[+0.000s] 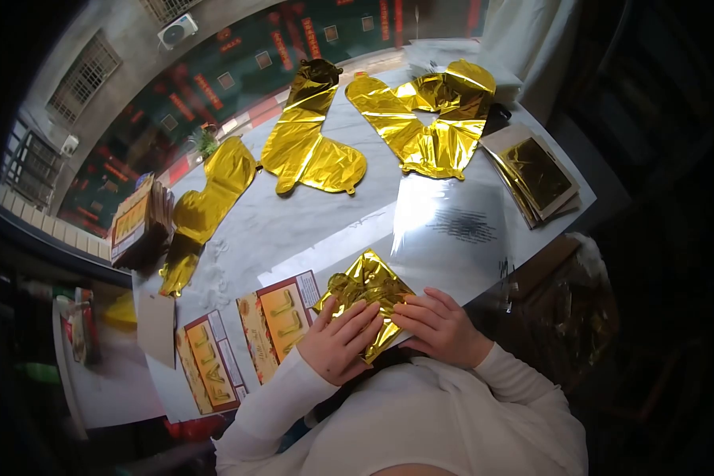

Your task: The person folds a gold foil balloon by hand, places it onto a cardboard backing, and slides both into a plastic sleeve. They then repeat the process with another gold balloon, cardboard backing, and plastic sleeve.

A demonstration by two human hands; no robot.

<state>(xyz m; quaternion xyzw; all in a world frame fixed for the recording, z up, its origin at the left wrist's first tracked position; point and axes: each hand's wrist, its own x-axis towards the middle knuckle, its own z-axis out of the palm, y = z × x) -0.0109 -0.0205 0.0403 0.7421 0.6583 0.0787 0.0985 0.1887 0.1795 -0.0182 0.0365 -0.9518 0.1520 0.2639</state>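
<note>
A folded gold foil sheet [373, 276] lies at the front edge of the marble-patterned table [242, 218]. My left hand [339, 339] rests flat on its left part, fingers extended. On its right part lie the fingertips of my right hand [438, 324], also stretched out. Left of the foil are two printed cards marked "FALL", one nearer [274, 317] and one farther left [210, 361]. Beyond them, flat gold foil balloons are spread out: a long one [206, 198], an L-shaped one [309, 151] and a wide one with a hole [440, 151].
A clear plastic sheet [460, 230] reflects light right of centre. Folded gold foil on cardboard [535, 178] sits at the right edge. A stack of printed cards [139, 222] stands at the left, near a blank card [157, 329]. A bag of clear plastic [579, 301] is at the right.
</note>
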